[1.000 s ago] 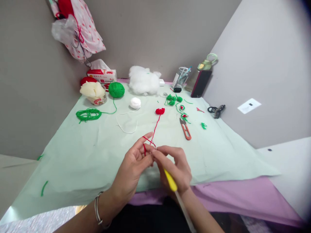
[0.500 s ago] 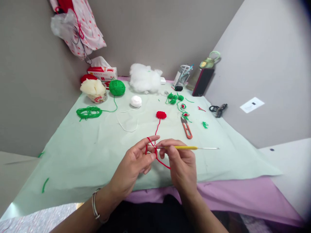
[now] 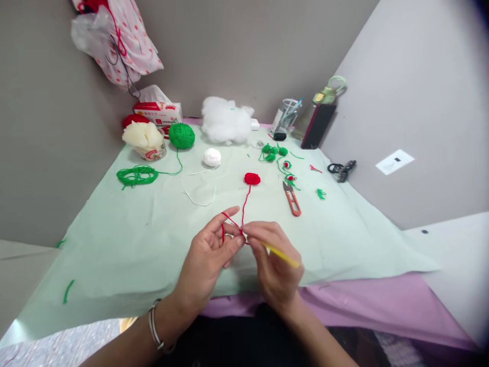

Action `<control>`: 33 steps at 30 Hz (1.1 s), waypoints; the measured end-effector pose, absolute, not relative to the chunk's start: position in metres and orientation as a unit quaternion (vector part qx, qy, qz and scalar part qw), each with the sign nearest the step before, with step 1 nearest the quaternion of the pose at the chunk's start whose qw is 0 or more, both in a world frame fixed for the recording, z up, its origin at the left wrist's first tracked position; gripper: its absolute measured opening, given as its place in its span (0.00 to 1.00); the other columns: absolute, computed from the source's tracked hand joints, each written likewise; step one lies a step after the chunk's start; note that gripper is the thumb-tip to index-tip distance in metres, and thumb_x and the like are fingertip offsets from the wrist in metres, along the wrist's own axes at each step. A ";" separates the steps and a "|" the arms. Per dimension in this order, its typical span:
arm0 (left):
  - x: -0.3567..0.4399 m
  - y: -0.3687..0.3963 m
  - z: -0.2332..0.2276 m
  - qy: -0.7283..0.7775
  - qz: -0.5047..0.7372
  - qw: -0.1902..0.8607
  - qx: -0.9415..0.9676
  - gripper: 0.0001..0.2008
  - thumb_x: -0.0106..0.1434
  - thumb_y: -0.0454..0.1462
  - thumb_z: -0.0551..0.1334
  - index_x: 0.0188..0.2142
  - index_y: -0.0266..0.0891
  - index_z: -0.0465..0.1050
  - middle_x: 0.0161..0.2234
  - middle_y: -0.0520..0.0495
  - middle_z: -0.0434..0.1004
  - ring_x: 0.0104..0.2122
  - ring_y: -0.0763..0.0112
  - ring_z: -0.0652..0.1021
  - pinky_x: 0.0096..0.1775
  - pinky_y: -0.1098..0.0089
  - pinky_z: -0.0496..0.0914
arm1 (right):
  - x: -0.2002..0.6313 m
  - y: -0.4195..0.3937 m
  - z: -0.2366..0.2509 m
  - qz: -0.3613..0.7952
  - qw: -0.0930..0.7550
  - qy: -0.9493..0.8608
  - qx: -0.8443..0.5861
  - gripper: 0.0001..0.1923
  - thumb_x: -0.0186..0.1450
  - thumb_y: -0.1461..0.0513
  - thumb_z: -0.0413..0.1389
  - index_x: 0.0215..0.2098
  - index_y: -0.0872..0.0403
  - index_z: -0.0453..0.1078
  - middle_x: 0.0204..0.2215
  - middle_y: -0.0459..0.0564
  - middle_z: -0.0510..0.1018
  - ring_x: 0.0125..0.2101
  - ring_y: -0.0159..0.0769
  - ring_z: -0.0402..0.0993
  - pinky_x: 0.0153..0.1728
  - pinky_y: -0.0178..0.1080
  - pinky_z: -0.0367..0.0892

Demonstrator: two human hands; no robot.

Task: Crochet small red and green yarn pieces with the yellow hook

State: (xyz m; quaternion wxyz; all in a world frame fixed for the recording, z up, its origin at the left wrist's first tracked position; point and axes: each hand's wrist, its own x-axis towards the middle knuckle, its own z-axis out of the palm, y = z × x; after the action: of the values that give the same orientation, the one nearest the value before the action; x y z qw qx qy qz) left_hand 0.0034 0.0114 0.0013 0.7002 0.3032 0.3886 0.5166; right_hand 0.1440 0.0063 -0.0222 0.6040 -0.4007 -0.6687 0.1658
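Note:
Red yarn (image 3: 243, 208) runs from a small red ball (image 3: 252, 179) down to both hands. My left hand (image 3: 210, 250) is closed on the yarn, thumb pinching it near the fingertips, with a strand looped over the raised index finger. In my right hand (image 3: 277, 260) is a crochet hook (image 3: 280, 254) with a yellow handle, slanting down to the right. Its tip meets the yarn at the left fingertips and is hidden there. The small stitches between the hands are too fine to make out.
Orange-handled thread snips (image 3: 292, 200) lie right of the red ball. Behind are a white yarn ball (image 3: 212, 157), a green yarn ball (image 3: 182, 136), white stuffing (image 3: 227, 121) and small green pieces (image 3: 271, 152). A phone (image 3: 318, 126) leans against a bottle at the back right.
The crochet hook has turned from nearly level to slanting down right, and my right hand has rolled with it. My left index finger has shifted slightly left. The whole view moved a little.

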 end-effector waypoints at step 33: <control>-0.006 0.014 0.008 0.376 0.501 0.706 0.330 0.22 0.60 0.35 0.76 0.55 0.46 0.83 0.31 0.55 0.74 0.25 0.80 0.70 0.28 0.78 0.66 | 0.161 -0.002 -0.010 0.116 0.538 -0.745 -0.378 0.14 0.75 0.68 0.54 0.53 0.50 0.76 0.41 0.52 0.85 0.38 0.37 0.82 0.38 0.40 0.79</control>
State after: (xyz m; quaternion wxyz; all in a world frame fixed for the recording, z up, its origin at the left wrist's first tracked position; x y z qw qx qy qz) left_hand -0.0063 0.0139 0.0082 0.7063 0.3299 0.3755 0.5013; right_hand 0.1607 -0.0016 -0.0100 0.5377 -0.3777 -0.7449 0.1158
